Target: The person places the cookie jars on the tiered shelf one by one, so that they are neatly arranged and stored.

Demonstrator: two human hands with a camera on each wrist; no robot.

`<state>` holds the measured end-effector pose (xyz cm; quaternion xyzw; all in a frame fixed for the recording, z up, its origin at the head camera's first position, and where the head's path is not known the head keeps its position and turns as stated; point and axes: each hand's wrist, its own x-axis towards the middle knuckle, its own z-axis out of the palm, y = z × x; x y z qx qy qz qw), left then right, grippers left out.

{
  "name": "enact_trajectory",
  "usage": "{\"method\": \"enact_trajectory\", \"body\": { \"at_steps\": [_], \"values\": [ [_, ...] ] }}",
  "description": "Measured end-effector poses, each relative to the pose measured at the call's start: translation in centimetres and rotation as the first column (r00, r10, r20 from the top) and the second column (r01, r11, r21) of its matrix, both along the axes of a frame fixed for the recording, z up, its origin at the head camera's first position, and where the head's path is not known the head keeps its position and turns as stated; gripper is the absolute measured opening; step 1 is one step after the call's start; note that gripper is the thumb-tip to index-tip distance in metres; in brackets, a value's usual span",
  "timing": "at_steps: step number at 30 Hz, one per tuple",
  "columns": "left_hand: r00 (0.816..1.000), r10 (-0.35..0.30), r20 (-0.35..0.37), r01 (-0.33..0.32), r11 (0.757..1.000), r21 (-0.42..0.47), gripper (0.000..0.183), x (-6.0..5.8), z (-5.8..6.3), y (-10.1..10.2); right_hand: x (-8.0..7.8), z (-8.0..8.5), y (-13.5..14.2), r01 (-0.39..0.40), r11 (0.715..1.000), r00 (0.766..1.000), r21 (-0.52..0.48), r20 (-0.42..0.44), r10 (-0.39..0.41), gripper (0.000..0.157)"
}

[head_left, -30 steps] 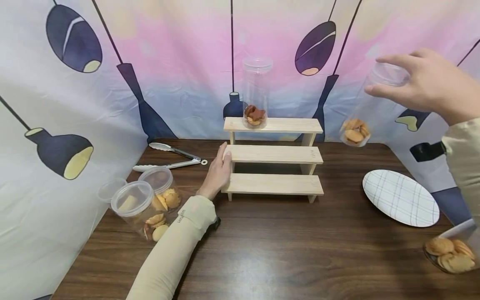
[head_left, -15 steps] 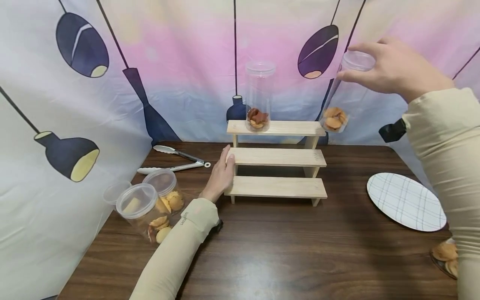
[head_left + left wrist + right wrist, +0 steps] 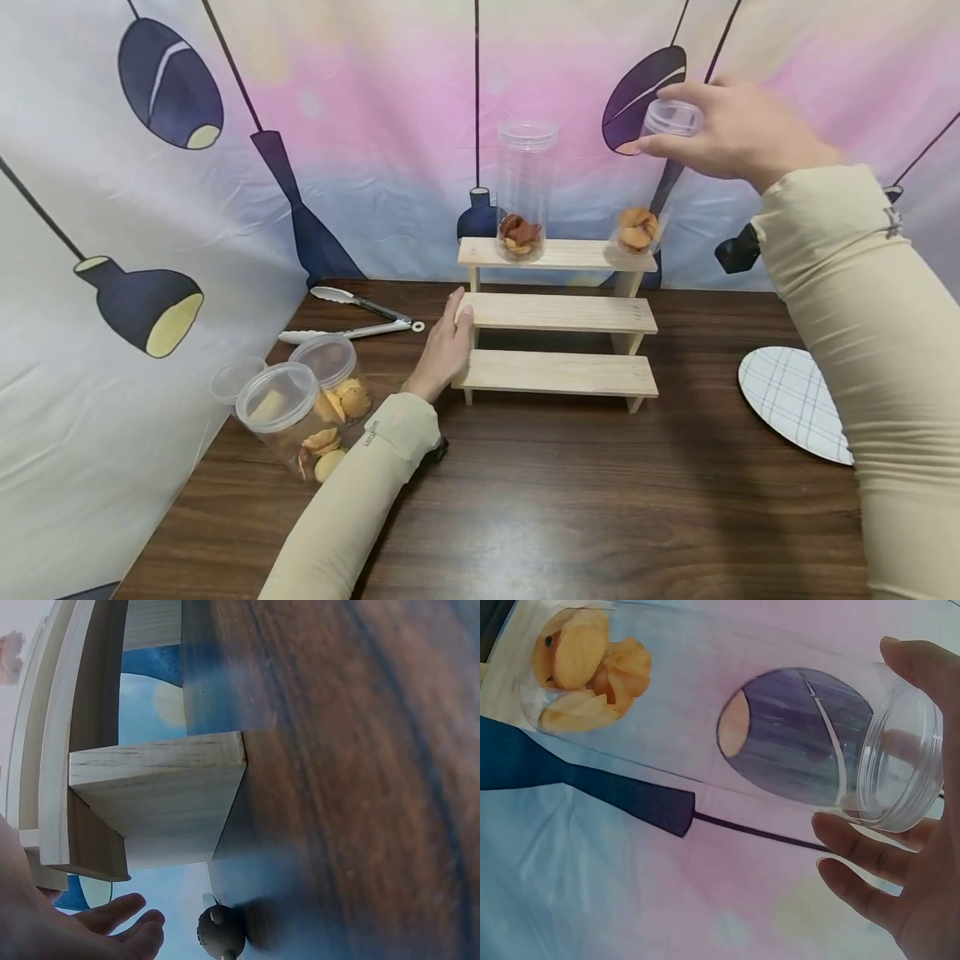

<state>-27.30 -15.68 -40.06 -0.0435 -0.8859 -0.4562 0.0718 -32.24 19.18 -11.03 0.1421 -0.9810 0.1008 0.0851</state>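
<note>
My right hand (image 3: 735, 133) grips a tall clear plastic jar (image 3: 705, 697) by its lid, thumb on one side and fingers on the other. The jar leans slightly, its base with a few cookies (image 3: 585, 667) overlapping the right end of the top shelf in the head view. My left hand (image 3: 442, 346) rests against the left end of a three-tier wooden stand (image 3: 555, 312), fingers extended along its side. In the left wrist view, its fingers (image 3: 120, 919) reach past the stand's end. Another tall jar (image 3: 525, 187) with cookies stands upright on the top shelf's left part.
Left of my left arm, several lidded cookie jars (image 3: 281, 417) cluster on the dark wooden table (image 3: 570, 500). Metal tongs (image 3: 360, 330) lie spread behind them. A white checked oval plate (image 3: 787, 400) lies at the right, partly behind my right sleeve. A patterned cloth hangs behind.
My right hand has carried the jar leftward from the right side to over the top shelf's right end, and the jar has become more upright. The left hand keeps its place at the stand.
</note>
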Motion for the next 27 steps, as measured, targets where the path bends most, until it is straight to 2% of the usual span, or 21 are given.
{"method": "enact_trajectory", "body": {
  "at_steps": [9,17,27],
  "values": [
    [1.0,-0.016,0.001,0.016,1.0,0.014,0.057,-0.1,0.2,0.3,-0.8,-0.6,-1.8,-0.033,0.999,0.999,-0.028,0.005,0.033,0.085],
    [1.0,-0.015,-0.008,0.015,1.0,0.007,0.059,-0.1,0.2,0.6,-1.6,-1.3,-3.3,-0.004,0.999,0.999,-0.043,0.032,0.006,0.086],
    [1.0,-0.016,0.013,0.017,1.0,-0.006,0.057,0.0,-0.1,0.9,-2.0,-1.9,-4.4,-0.038,0.999,0.999,-0.01,0.003,0.038,0.085]
  ]
}}
